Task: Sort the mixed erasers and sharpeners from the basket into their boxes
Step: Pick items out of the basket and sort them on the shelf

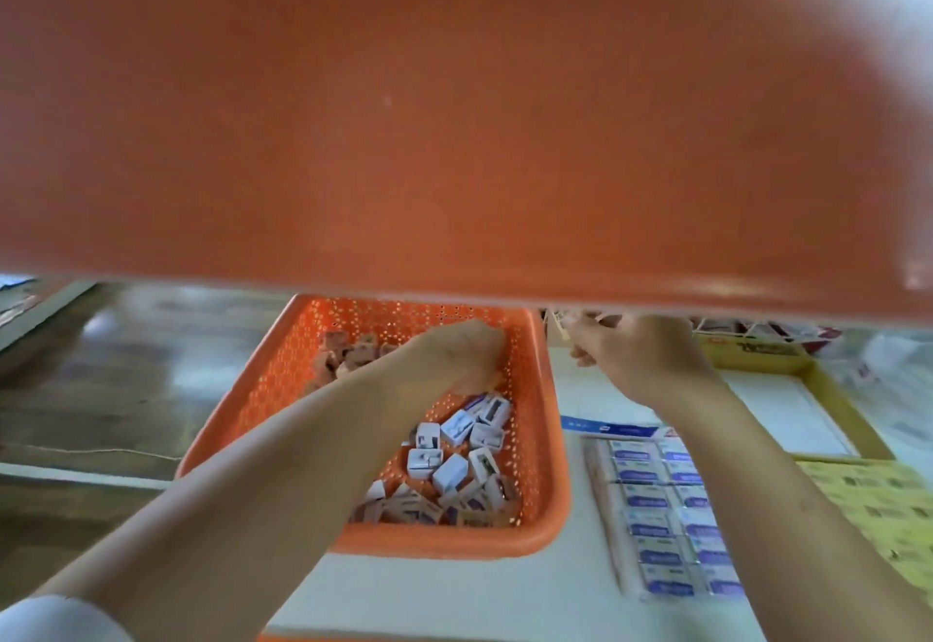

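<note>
My left hand (454, 353) is reaching into the orange basket (444, 545), fingers bent down, and my right hand (637, 354) is hovering just beside its right rim; whether either is holding something, I cannot tell. Many white packs (454, 459) are lying beside my left forearm, while the box (597, 482) on the right is holding neat rows, so I am judging the sorting partly done.
</note>
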`<state>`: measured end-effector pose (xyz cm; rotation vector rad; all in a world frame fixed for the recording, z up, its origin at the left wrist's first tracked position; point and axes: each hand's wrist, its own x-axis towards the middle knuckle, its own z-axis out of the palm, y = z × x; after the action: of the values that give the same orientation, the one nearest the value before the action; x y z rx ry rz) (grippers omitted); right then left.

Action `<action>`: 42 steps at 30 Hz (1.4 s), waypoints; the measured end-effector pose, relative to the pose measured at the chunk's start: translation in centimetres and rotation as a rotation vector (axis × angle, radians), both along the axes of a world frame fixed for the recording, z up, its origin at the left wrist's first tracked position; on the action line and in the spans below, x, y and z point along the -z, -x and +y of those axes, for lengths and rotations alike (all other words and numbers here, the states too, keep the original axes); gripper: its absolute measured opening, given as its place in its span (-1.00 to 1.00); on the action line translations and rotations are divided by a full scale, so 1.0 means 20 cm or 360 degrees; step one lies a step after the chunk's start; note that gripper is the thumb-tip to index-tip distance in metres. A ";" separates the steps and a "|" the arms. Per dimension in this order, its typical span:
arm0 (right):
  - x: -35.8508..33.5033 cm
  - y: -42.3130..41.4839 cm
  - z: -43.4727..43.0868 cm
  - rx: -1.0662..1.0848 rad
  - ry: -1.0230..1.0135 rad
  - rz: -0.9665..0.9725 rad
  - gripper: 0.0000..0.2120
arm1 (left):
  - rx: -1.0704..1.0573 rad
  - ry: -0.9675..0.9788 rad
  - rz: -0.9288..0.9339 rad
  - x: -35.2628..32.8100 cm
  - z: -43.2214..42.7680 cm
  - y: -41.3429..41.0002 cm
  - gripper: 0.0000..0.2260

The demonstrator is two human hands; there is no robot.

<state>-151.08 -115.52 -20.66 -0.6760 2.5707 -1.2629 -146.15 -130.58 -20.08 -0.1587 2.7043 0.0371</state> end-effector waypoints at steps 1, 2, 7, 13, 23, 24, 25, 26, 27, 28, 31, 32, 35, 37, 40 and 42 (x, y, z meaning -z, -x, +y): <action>0.01 -0.01 0.04 0.0019 0.0006 -0.0020 -0.75 | 0.0004 0.0012 0.0029 0.04 -0.01 0.02 -0.76; 0.02 -0.02 0.08 0.0045 0.0082 -0.0035 -0.78 | -0.0016 -0.0020 0.0051 0.07 -0.03 0.04 -0.78; 0.04 -0.07 0.22 -0.0072 0.0443 -0.0233 -0.60 | -0.0076 -0.0204 0.0338 0.05 -0.11 0.02 -0.90; 0.10 -0.10 0.39 -0.0173 0.0693 -0.0420 -0.60 | -0.0097 -0.0933 0.0926 -0.17 0.11 -0.12 -0.81; 0.12 -0.02 0.92 -0.0025 0.0929 -0.0593 -0.78 | -0.0229 -0.1516 0.0958 -0.04 0.75 -0.07 -0.70; 0.12 0.00 0.98 -0.0013 0.0923 -0.0574 -0.79 | -0.0245 -0.1529 0.0961 -0.04 0.80 -0.06 -0.72; 0.13 0.01 1.02 0.0001 0.0928 -0.0557 -0.79 | -0.0255 -0.1559 0.0973 -0.03 0.84 -0.05 -0.75; 0.14 0.02 1.07 0.0008 0.0922 -0.0530 -0.79 | -0.0267 -0.1578 0.0980 -0.03 0.89 -0.04 -0.77; 0.14 0.03 1.12 0.0004 0.0890 -0.0486 -0.79 | -0.0287 -0.1570 0.0994 -0.02 0.94 -0.03 -0.78; 0.14 0.04 1.17 0.0004 0.0838 -0.0436 -0.81 | -0.0311 -0.1546 0.1006 -0.01 0.98 -0.02 -0.77; 0.16 0.08 1.30 0.0059 0.0692 -0.0361 -0.78 | -0.0390 -0.1512 0.0969 0.07 1.08 0.01 -0.76; 0.17 0.09 1.34 0.0071 0.0612 -0.0333 -0.75 | -0.0410 -0.1492 0.0951 0.10 1.11 0.02 -0.75; 0.20 0.14 1.44 0.0079 0.0317 -0.0182 -0.69 | -0.0459 -0.1441 0.0913 0.18 1.21 0.04 -0.79; 0.22 0.17 1.49 0.0055 0.0233 -0.0132 -0.66 | -0.0482 -0.1423 0.0909 0.20 1.27 0.06 -0.84; 0.24 0.21 1.56 0.0015 0.0148 -0.0090 -0.63 | -0.0528 -0.1354 0.0902 0.24 1.34 0.07 -0.81; 0.26 0.23 1.60 0.0020 0.0098 -0.0063 -0.66 | -0.0560 -0.1270 0.0904 0.27 1.37 0.08 -0.78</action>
<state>-155.76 -83.59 -25.77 -0.6412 2.5176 -1.3504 -147.66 -103.25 -25.44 -0.4180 2.9042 1.4195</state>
